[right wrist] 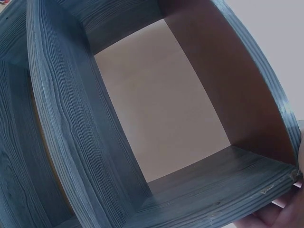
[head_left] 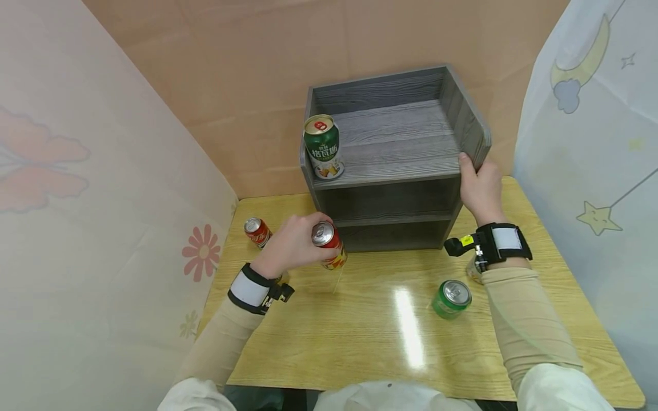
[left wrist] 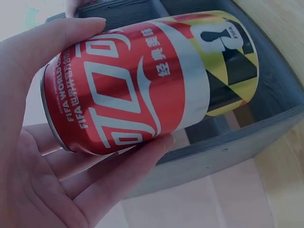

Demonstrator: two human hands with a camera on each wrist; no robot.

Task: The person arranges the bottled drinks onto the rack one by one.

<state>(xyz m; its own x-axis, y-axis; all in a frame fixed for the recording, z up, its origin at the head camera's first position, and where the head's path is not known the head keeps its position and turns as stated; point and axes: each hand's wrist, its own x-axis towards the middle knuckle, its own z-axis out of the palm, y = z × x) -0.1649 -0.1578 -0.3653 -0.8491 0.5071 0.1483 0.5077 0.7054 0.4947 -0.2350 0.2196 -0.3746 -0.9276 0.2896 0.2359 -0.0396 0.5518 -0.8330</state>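
My left hand (head_left: 293,242) grips a red cola can (head_left: 331,245) near its top, in front of the left side of a grey wooden shelf (head_left: 396,142). In the left wrist view the thumb lies along one side of the can (left wrist: 118,90) and the fingers along the other; its yellow-and-black bottom end points away from the palm. My right hand (head_left: 482,191) holds the shelf's right side panel, thumb on the front edge at the top board. A green-and-white drink can (head_left: 324,148) stands at the left end of that top board.
Another red can (head_left: 257,232) stands on the wooden table (head_left: 360,342) left of the shelf. Behind my left wrist a can is mostly hidden. A green can (head_left: 452,299) stands at the right front, with a pale can (head_left: 474,270) partly behind my right wrist. Printed curtains flank the table.
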